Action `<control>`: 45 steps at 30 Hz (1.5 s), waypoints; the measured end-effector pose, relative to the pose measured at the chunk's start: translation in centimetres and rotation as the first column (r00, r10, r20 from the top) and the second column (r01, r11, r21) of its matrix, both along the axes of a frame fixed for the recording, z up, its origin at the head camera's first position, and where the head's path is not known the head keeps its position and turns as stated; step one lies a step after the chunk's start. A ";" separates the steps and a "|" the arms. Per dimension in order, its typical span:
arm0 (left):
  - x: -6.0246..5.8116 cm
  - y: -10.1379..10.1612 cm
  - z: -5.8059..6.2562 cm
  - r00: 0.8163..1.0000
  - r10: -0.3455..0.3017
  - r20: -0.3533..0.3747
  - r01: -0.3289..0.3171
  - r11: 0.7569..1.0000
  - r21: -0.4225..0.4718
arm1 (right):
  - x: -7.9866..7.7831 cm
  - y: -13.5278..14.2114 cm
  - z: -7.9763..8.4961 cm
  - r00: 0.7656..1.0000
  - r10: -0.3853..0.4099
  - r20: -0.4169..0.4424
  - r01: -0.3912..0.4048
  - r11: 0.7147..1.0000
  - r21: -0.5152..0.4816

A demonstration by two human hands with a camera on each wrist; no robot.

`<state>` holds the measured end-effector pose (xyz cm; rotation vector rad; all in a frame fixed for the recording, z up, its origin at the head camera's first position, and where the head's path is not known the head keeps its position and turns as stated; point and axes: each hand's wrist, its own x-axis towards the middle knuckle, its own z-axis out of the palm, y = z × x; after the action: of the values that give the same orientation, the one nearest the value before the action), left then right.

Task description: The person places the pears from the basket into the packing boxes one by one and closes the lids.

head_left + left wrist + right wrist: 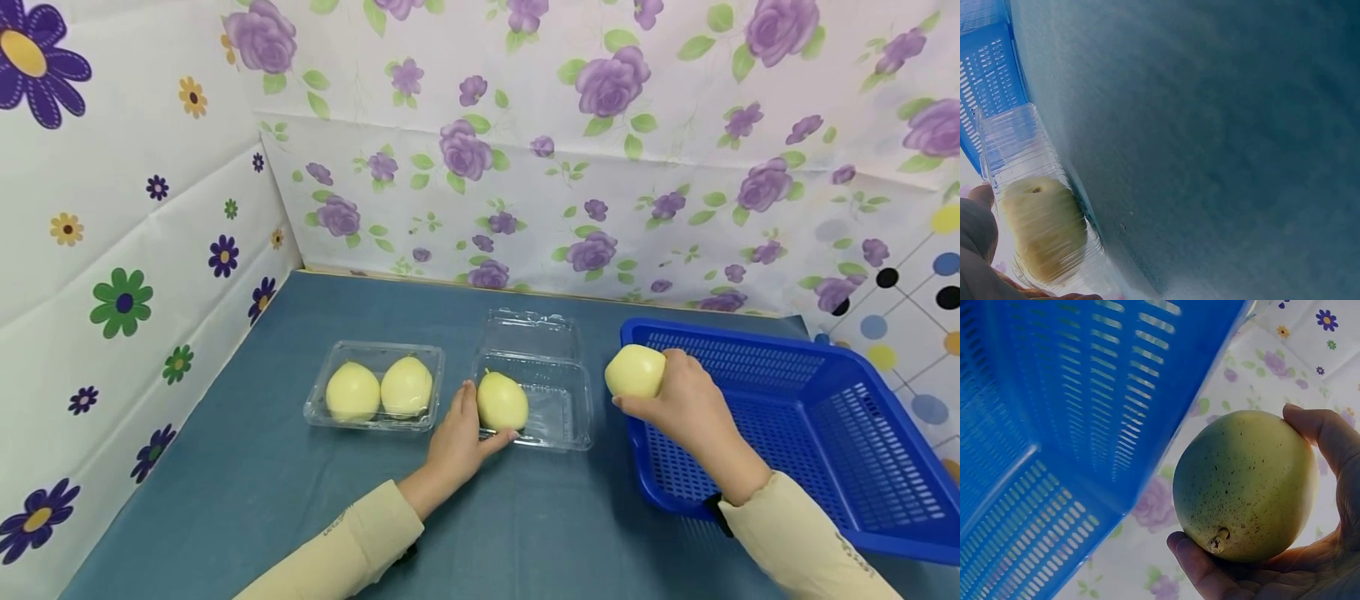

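Observation:
My right hand (686,404) grips a pale yellow pear (635,372) above the left rim of a blue basket; the right wrist view shows thumb and fingers around this speckled pear (1244,487). My left hand (459,446) rests against the front left corner of an open clear plastic container (558,417), its fingers straight along the side and its thumb at the front. Inside that container's left half sits another pear (502,402), also visible through ribbed plastic as a pear (1044,228) in the left wrist view. The container's lid (531,335) lies folded back.
To the left, a second clear container (318,412) holds two pears (352,392) side by side. The blue perforated basket (757,454) stands at the right on the blue-green tabletop (247,492). Flower-patterned sheets (420,200) rise behind and at the sides.

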<state>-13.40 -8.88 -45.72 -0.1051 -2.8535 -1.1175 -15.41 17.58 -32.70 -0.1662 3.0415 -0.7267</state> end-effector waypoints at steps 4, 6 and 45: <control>0.1 0.1 0.0 1.000 -0.003 0.003 0.003 1.000 0.000 | -0.2 -0.9 0.1 1.000 0.004 0.021 -0.003 1.000 -0.017; 0.1 0.1 0.0 1.000 -0.008 0.002 0.008 1.000 0.002 | -0.3 -1.3 0.2 1.000 0.005 0.021 -0.005 1.000 -0.020; -0.2 0.1 -0.1 1.000 -0.001 0.003 0.001 1.000 0.005 | -0.8 -7.4 -0.6 1.000 -0.011 0.010 0.012 0.991 -0.136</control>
<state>-13.65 -8.74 -45.77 -0.1046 -2.8533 -1.1253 -16.23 10.16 -33.27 -0.1457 2.9868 -0.9341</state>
